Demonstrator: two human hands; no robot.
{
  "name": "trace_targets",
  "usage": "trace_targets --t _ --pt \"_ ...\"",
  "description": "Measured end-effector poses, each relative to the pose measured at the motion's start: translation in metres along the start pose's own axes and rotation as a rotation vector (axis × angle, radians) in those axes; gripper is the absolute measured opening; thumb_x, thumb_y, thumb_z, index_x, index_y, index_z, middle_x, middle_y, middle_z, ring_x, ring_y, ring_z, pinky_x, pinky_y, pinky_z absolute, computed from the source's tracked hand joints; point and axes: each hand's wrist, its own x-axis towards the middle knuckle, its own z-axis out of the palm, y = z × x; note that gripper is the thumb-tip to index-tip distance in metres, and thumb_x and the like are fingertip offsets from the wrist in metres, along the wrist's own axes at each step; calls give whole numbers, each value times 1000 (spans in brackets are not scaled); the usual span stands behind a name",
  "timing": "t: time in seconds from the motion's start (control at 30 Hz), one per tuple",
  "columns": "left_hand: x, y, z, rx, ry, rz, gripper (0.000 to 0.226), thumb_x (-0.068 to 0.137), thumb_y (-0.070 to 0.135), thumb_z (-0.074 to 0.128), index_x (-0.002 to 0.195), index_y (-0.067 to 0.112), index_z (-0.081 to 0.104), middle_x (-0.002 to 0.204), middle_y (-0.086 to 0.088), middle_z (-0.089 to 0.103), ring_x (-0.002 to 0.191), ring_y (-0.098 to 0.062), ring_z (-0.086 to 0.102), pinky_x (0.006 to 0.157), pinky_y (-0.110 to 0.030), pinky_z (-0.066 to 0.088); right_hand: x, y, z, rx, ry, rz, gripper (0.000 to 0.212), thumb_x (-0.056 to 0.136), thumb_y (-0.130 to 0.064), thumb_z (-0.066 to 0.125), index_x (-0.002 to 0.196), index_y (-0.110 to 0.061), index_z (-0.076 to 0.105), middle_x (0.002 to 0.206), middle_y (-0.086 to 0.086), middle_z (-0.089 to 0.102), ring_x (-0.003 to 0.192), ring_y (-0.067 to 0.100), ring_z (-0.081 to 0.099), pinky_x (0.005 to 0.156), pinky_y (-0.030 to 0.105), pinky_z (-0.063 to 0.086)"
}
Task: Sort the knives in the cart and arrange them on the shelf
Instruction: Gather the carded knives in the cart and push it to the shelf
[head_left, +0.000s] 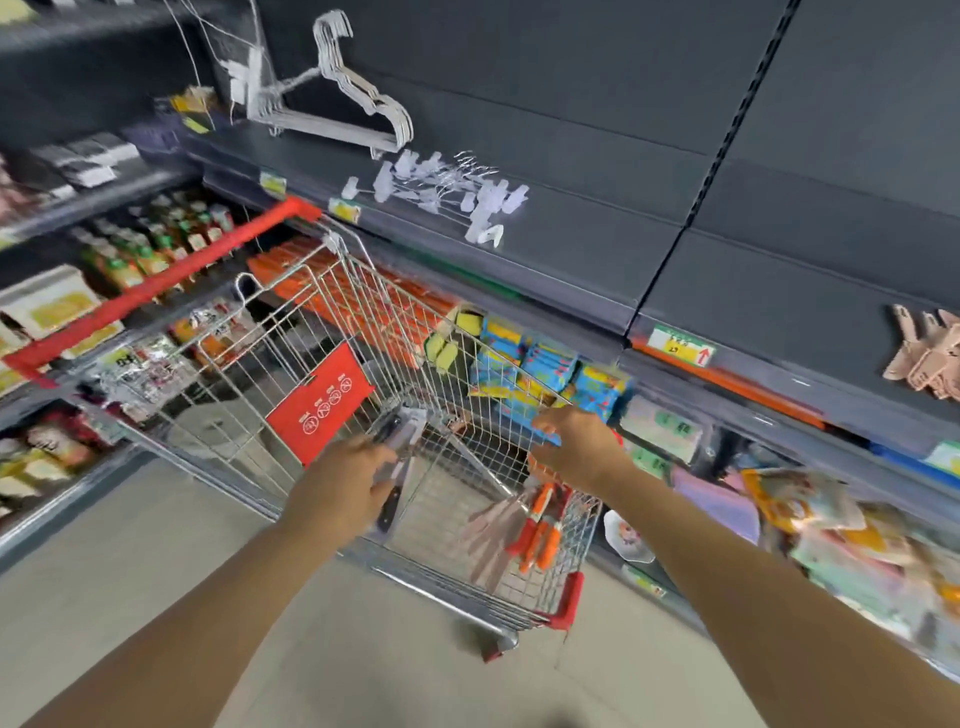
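With the left hand (340, 486) gripping a packaged dark-handled knife (396, 467) and the right hand (576, 447) closed on the cart (291, 332) rim, sorting seems underway, shelving likely next.

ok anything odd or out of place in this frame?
Nothing spilled or damaged that the blurred frame shows. The cart stands angled against the shelving. Orange-handled knives lie loose in a heap at its near corner. The left hand grips a packaged dark-handled knife; the right hand rests on the rim.
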Motion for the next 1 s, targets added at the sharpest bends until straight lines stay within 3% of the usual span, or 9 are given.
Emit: trace_targets --t 0.33,0.43,0.57,0.7,0.8,0.87,1.0 --pt "48 -34 23 19 -50 76 32 92 30 54 122 19 57 112 0 56 100 -15 52 88 -30 48 44 4 52 36 -105 131 31 88 -18 61 119 -18 60 119 2 61 90 13 65 84 26 55" --pt "74 -39 31 34 -76 103 33 91 29 55 122 19 57 112 -2 57 100 -16 52 89 -31 48 66 12 67 46 -130 168 33 87 -18 62 120 -17 58 122 4 61 96 13 63 87 26 54" --pt "121 -48 46 52 -112 126 32 91 30 56 121 21 56 115 0 56 101 -13 52 89 -26 47 108 30 83 58 -171 228 36 88 -14 61 124 -16 56 123 4 60 89 12 63 71 14 45" --pt "171 -56 69 75 -185 137 35 93 32 52 126 21 52 123 0 52 112 -14 48 94 -25 41 150 51 106 49 -220 290 36 88 -20 59 123 -23 55 126 5 58 102 20 61 87 31 51" --pt "201 -61 94 100 -244 156 39 94 35 49 131 24 47 128 3 47 116 -14 45 96 -25 39 178 66 127 -53 -321 348 37 89 -32 52 126 -34 49 129 3 54 105 26 60 88 44 51" --pt "217 -66 111 95 -270 177 39 93 34 51 131 24 48 128 2 48 117 -15 44 97 -26 37 193 75 138 -156 -386 331 38 92 -31 47 130 -29 47 129 6 53 109 27 58 87 41 51" --pt "247 -79 152 98 -327 218 39 91 34 54 128 21 52 126 -1 51 117 -18 46 97 -31 40 207 91 170 -103 -397 356 38 94 -21 49 131 -15 47 127 10 53 114 26 55 86 32 47"
